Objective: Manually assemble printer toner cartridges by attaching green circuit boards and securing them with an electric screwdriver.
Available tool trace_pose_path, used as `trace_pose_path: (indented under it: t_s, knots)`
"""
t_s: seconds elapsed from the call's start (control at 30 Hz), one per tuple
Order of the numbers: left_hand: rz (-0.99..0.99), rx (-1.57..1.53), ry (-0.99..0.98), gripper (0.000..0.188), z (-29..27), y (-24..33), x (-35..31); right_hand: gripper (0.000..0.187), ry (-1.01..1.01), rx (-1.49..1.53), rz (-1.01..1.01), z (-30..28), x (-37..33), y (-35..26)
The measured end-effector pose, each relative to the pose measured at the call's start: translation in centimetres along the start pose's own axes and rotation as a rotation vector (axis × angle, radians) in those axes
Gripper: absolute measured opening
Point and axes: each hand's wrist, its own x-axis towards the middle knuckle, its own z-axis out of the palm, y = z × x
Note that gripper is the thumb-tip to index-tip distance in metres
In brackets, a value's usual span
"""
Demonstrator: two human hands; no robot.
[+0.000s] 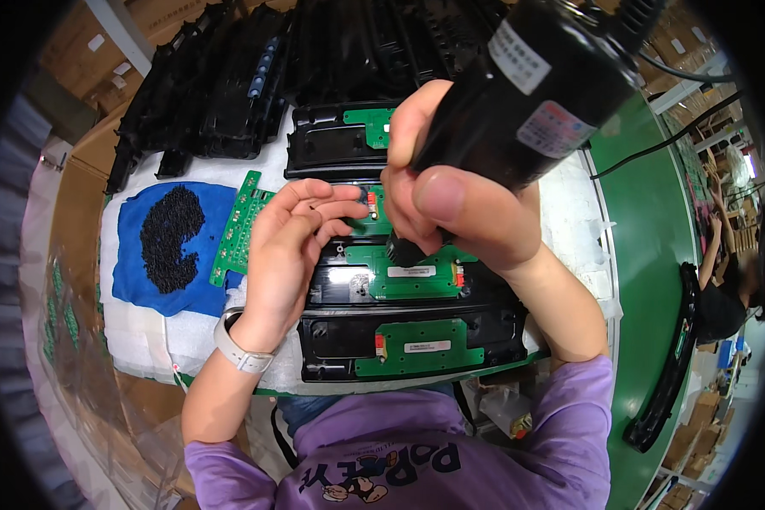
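Note:
My right hand [472, 208] is wrapped round a black electric screwdriver [501, 110], pointing it down over the black plastic housings; its tip is hidden behind my fingers. My left hand [293, 229] hovers beside the upper housings with its fingers curled and a tiny dark speck between them, too small to name. Below the hands lies a black housing [331, 285] with a green circuit board [391, 285] in it. Nearest me is another housing [340, 336] with its own green board [446, 357]. Left of my left hand rests a loose green board [236, 234].
Small black screws [166, 242] are heaped on a blue cloth [136, 289] at the left. Black plastic parts [221, 93] are stacked at the back. A cable [688, 76] runs off to the right. Beyond the right edge, a long black part [667, 374] lies over the green floor [629, 280].

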Motion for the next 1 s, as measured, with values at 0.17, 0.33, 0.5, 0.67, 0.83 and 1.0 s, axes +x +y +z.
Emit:
trace_pose_path:
  t_s: [0.17,0.33,0.5,0.67,0.83,1.0]
  knots:
    - [-0.065,0.022,-0.038,0.018,0.2,0.4,-0.2,0.035,0.002,0.009,-0.018,0.3,-0.2,0.5]
    - [-0.013,0.104,-0.040,0.021,0.7,0.3,-0.5,0.029,-0.020,0.019,0.024,1.0,-0.5,0.6]
    - [0.001,0.171,0.053,0.023,0.5,-0.2,-0.3,0.022,-0.076,-0.131,-0.112,1.0,-0.1,0.4]
    - [0.050,0.213,0.022,0.024,0.8,-0.4,-0.6,0.025,-0.124,-0.155,-0.245,0.6,-0.1,1.0]
    - [-0.026,0.148,-0.094,0.011,0.8,0.0,-0.6,0.035,-0.114,0.170,-0.055,-0.9,-0.3,-1.3]
    - [-0.089,0.135,-0.171,0.013,0.6,0.1,-0.4,0.042,-0.178,0.395,-0.391,-3.3,0.5,-2.4]
